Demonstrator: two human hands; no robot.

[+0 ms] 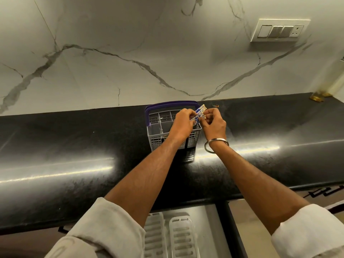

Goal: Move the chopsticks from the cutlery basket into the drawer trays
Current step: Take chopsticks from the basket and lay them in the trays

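Pinching a bundle of white chopsticks point(255, 115) with blue markings, both the left hand point(183, 122) and right hand point(214, 123) curled round it. They hovered over the grey, purple-handled cutlery basket point(158, 131) near the worktop's point(74, 146) back edge.

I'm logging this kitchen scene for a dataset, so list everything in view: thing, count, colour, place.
chopsticks: small bunch, white with blue pattern, held above the basket
cutlery basket: one, grey with purple handle, on the countertop
countertop: one, glossy black, below the wall
drawer trays: two, white slotted, in the open drawer below
wall: white marble with grey veins
switch plate: one, white, upper right on wall
bangle: one, silver, right wrist
sleeves: two, off-white, rolled up
left hand: grips the chopsticks
right hand: pinches the chopsticks
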